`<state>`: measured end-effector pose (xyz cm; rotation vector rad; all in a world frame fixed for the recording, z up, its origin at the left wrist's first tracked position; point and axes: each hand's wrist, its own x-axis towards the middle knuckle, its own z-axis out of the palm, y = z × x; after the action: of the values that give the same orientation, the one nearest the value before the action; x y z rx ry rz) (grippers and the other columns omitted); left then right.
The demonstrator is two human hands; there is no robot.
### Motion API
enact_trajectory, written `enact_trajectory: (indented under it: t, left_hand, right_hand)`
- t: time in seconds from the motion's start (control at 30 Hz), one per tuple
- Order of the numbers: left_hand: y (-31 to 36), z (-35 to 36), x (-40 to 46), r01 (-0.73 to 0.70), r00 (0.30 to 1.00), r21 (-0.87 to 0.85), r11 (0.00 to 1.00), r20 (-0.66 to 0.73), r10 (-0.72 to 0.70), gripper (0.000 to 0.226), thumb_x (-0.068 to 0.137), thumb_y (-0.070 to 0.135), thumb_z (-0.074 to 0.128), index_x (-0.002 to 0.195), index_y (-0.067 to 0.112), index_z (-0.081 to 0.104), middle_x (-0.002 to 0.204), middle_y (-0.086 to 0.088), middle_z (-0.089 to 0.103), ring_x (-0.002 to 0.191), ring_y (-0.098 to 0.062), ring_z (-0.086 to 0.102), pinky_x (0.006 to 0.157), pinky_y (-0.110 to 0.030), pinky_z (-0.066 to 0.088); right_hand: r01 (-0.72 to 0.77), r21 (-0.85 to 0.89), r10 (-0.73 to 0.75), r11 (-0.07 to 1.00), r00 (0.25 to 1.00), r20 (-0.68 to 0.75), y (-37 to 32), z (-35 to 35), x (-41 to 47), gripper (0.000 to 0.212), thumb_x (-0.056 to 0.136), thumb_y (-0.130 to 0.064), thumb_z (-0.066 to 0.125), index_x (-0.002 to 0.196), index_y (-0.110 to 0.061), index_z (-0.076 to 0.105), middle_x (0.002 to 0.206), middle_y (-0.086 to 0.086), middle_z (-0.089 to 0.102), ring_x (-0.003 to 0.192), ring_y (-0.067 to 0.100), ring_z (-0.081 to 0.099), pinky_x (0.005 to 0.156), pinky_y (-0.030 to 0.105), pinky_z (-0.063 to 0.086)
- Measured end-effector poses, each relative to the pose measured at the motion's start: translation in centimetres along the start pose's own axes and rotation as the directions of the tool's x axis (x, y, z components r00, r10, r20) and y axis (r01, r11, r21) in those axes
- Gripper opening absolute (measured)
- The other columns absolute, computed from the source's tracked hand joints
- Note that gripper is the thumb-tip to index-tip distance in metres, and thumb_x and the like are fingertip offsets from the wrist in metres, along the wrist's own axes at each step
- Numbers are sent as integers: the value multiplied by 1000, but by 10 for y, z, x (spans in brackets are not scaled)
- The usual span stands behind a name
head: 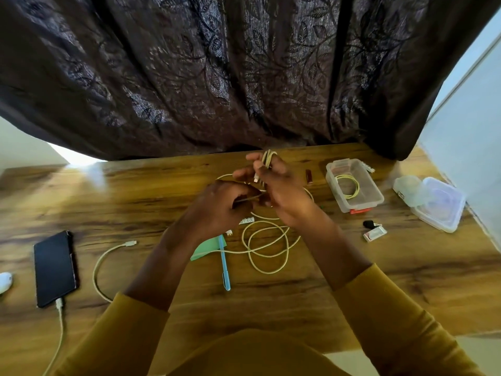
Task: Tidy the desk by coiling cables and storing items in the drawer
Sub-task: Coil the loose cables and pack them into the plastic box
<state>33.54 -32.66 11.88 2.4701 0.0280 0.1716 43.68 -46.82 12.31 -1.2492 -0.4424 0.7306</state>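
I have the cable [267, 240] half wound above the middle of the tabletop [406, 280]. My right hand [276, 185] is curled round a small bundle of finished loops, which stick up past the fingers at the far side. My left hand [222, 204] pinches the running strand just beside it, fingers bent tight on the cord. The picture is smeared here, so I cannot be sure which plug end sits in the right hand, though something pale shows there.

The rest of the cable lies slack in loose rings on the wood under my wrists, crossing a blue pen [225, 264] and a green card [208, 248].

I judge it light, limp and a little springy: loops will try to open if I ease off, so the right hand must keep its hold at one point on the bundle. The left should take the strand close to the coil, not far down, or it will drag the pen along. A clear tub [374, 196] to the right already holds another coil.
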Motion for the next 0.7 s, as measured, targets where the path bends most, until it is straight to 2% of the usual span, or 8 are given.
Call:
enact_trajectory:
  t: [0.1, 0.17, 0.23, 0.33, 0.4, 0.57, 0.63, 0.7]
  left_hand:
    - [8, -11, 1, -34, 999, 78, 996, -18, 36, 19, 95, 33, 70, 113, 31, 77, 99, 12, 77, 84, -5, 70, 75, -36, 58]
    - [12, -22, 2, -27, 999, 141, 990, -16, 30, 17, 94, 37, 72, 110, 35, 78, 101, 13, 77, 89, -5, 69, 80, -38, 57]
    - [12, -35, 2, 6, 1000, 165, 986, -30, -1, 14, 93, 41, 73, 105, 40, 78, 103, 18, 75, 94, -4, 67, 83, -38, 57]
    - [11, -52, 2, 70, 997, 111, 991, -39, -66, 13, 87, 50, 74, 98, 44, 74, 97, 24, 71, 92, 2, 65, 82, -39, 58]
    - [11, -59, 3, 88, 996, 14, 996, -28, -88, 13, 86, 50, 76, 95, 42, 73, 94, 22, 73, 90, 3, 66, 82, -37, 57]
    - [9, -60, 5, 33, 997, -268, 963, -54, -49, 9, 95, 20, 75, 100, 28, 77, 99, 12, 77, 96, -3, 71, 87, -27, 55]
    - [4, -58, 7, -1, 997, -313, 950, -74, -23, 15, 97, 14, 71, 102, 28, 75, 100, 12, 76, 96, 0, 69, 86, -18, 53]
    - [-3, -53, 8, -8, 994, -356, 935, -107, -32, 18, 98, 11, 69, 103, 28, 74, 99, 14, 76, 95, -1, 69, 86, -18, 53]
  right_hand:
    - [-7, -238, -9, 971, 998, -66, 9, 2, -2, 23, 112, -18, 44, 130, -10, 55, 90, 6, 69, 60, 8, 61, 40, 20, 39]
    - [-40, -345, 19, 938, 998, -64, 12, 2, -4, 21, 111, -19, 45, 126, -12, 58, 90, 15, 66, 62, 18, 57, 39, 22, 38]
    - [-112, -391, 108, 914, 994, -31, 12, 1, -7, 18, 109, -17, 46, 118, -17, 62, 89, 9, 74, 69, 24, 59, 39, 24, 37]
    - [-191, -351, 237, 917, 967, 92, 11, -1, -13, 22, 110, -19, 42, 122, -13, 60, 75, 4, 73, 66, 17, 66, 39, 22, 30]
    - [-224, -269, 267, 937, 954, 137, 10, -3, -15, 29, 111, -22, 41, 125, -5, 60, 67, 4, 64, 57, 16, 58, 39, 23, 28]
    - [-240, -97, 259, 966, 910, 323, 3, -2, -17, 59, 110, -54, 33, 112, -6, 66, 59, 3, 34, 46, 12, 31, 39, 24, 22]
    - [-261, -62, 263, 963, 875, 406, 2, 1, -17, 66, 108, -60, 26, 108, -6, 64, 56, 2, 29, 43, 11, 26, 39, 23, 21]
    - [-300, -11, 267, 954, 831, 488, 0, 4, -16, 67, 108, -63, 24, 103, -8, 62, 52, -2, 28, 40, 10, 23, 37, 24, 19]
